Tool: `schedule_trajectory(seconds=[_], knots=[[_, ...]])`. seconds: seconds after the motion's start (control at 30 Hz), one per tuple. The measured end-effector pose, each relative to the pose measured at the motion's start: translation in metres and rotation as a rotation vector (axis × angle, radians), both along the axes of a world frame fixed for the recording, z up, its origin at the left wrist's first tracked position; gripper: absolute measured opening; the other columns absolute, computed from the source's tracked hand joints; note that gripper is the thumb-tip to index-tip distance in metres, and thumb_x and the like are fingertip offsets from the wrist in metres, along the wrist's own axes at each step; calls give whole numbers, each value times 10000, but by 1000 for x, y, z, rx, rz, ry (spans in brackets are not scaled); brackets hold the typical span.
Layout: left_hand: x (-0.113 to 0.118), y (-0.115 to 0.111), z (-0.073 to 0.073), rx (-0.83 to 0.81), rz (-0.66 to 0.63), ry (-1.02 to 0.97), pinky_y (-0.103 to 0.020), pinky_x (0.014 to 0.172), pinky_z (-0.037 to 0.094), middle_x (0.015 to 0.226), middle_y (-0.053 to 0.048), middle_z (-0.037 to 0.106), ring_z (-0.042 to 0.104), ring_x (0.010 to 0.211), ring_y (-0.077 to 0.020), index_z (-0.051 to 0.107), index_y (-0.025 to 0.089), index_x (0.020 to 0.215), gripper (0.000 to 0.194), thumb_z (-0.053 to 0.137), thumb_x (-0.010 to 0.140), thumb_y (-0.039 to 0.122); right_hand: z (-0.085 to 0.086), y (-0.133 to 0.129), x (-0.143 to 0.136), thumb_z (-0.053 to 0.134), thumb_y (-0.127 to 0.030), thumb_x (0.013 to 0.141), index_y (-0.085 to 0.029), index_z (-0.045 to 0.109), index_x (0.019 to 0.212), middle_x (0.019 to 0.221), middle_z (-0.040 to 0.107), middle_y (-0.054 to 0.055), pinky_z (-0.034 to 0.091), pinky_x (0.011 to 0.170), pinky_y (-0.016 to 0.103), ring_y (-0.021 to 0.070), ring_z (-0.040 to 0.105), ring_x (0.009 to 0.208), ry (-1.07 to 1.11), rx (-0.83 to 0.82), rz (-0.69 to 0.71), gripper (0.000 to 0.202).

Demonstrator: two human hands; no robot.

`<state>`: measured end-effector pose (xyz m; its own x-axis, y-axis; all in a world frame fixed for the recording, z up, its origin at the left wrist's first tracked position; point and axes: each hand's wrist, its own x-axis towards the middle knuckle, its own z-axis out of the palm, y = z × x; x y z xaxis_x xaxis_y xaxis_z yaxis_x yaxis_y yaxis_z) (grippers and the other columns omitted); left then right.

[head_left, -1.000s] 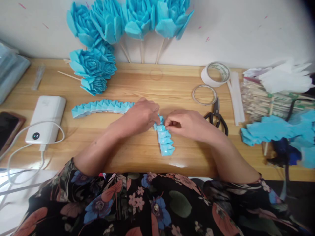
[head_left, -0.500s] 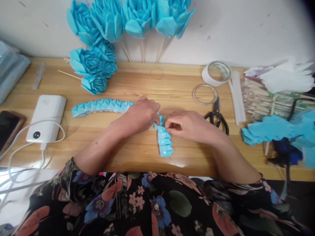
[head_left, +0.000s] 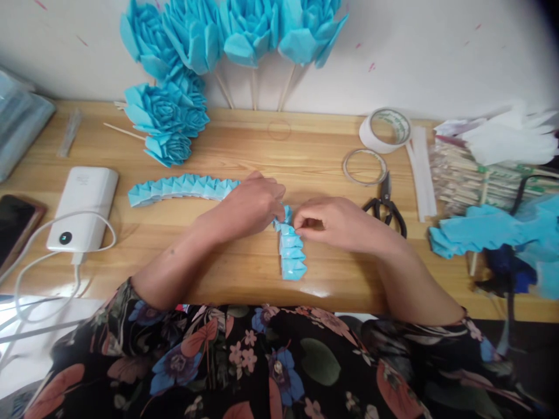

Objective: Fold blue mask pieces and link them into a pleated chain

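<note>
A long strip of folded blue paper [head_left: 183, 187] lies curved across the wooden table, passes under my left hand [head_left: 258, 203] and bends toward me. My left hand is closed on the strip near this bend, its fingers pointing down and partly hidden. My right hand [head_left: 334, 224] pinches the right edge of the strip's pleated end, thumb and index finger together. That short end hangs toward the table's front edge, with several stacked pleats showing. Part of the strip between the hands is covered by my left fingers.
Blue paper flowers [head_left: 253, 29] on sticks stand along the wall. To the right are a tape roll [head_left: 363, 131], a thin ring [head_left: 345, 169], black-handled scissors [head_left: 385, 201] and bundled sticks [head_left: 456, 171]. At left lie a white power bank [head_left: 82, 203] with a cable and a phone [head_left: 17, 233].
Both hands hold almost the same place and grip on the folded strip. Only a very slight shift of the whole view shows.
</note>
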<state>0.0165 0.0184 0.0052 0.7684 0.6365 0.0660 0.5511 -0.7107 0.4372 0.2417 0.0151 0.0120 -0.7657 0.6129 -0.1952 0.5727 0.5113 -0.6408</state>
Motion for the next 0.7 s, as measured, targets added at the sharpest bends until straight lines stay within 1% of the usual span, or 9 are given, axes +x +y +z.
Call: schedule_trajectory(seconds=[0.1, 0.2, 0.3, 0.37, 0.43, 0.53, 0.6, 0.63, 0.7], knots=[[-3, -1, 9, -91, 59, -165, -308, 780, 400, 773, -30, 640, 582, 768, -156, 740, 201, 881, 285, 467, 903, 121, 0, 0, 0, 599, -176, 850, -218, 701, 814, 804, 720, -21, 340, 647, 253, 128, 603, 722, -13, 8, -24, 116], [-8, -7, 24, -201, 243, -283, -260, 696, 422, 761, -13, 658, 570, 697, -132, 707, 183, 999, 213, 518, 903, 200, 0, 1, 0, 598, -175, 843, -218, 697, 806, 786, 713, -27, 338, 639, 252, 123, 594, 704, -16, 5, -28, 114], [-15, -28, 32, -367, 387, -276, -232, 609, 403, 705, 6, 658, 553, 631, -118, 713, 178, 985, 210, 548, 911, 285, 0, 2, 1, 597, -187, 841, -220, 698, 813, 789, 715, -27, 353, 650, 254, 126, 600, 710, -2, -12, -42, 110], [-20, -49, 29, -494, 444, -287, -229, 625, 422, 761, -8, 692, 586, 680, -127, 726, 179, 902, 251, 527, 937, 326, 0, 3, 2, 602, -209, 839, -219, 695, 819, 800, 719, -24, 377, 664, 257, 129, 609, 715, 23, -50, -66, 95], [-23, -73, 20, -683, 534, -338, -227, 630, 448, 806, -21, 703, 602, 706, -131, 732, 172, 897, 285, 527, 947, 363, 1, 5, 3, 609, -240, 838, -214, 684, 816, 802, 720, -19, 407, 677, 259, 131, 617, 711, 64, -118, -93, 83], [-21, -101, 5, -1043, 690, -534, -220, 545, 476, 863, -34, 685, 583, 627, -110, 686, 156, 1143, 368, 520, 954, 425, 3, 6, 3, 617, -285, 836, -210, 660, 804, 792, 715, -13, 447, 687, 258, 133, 624, 707, 120, -246, -114, 93], [-14, -107, -1, -1229, 725, -668, -231, 516, 507, 968, -64, 683, 617, 645, -120, 616, 146, 1252, 435, 558, 932, 436, 4, 6, 2, 621, -313, 834, -209, 651, 803, 785, 708, -10, 462, 688, 258, 135, 624, 710, 134, -308, -116, 113], [-10, -107, -3, -1280, 733, -731, -237, 518, 523, 996, -75, 677, 636, 668, -128, 610, 140, 1240, 440, 582, 917, 438, 5, 6, 2, 623, -326, 833, -208, 649, 805, 783, 704, -9, 465, 686, 259, 136, 622, 710, 138, -327, -115, 124], [-2, -101, -3, -1307, 738, -839, -240, 531, 542, 973, -71, 666, 659, 703, -140, 637, 134, 1112, 384, 630, 884, 442, 4, 5, 1, 625, -343, 834, -206, 647, 809, 777, 695, -9, 469, 683, 260, 135, 614, 704, 146, -348, -113, 141]])
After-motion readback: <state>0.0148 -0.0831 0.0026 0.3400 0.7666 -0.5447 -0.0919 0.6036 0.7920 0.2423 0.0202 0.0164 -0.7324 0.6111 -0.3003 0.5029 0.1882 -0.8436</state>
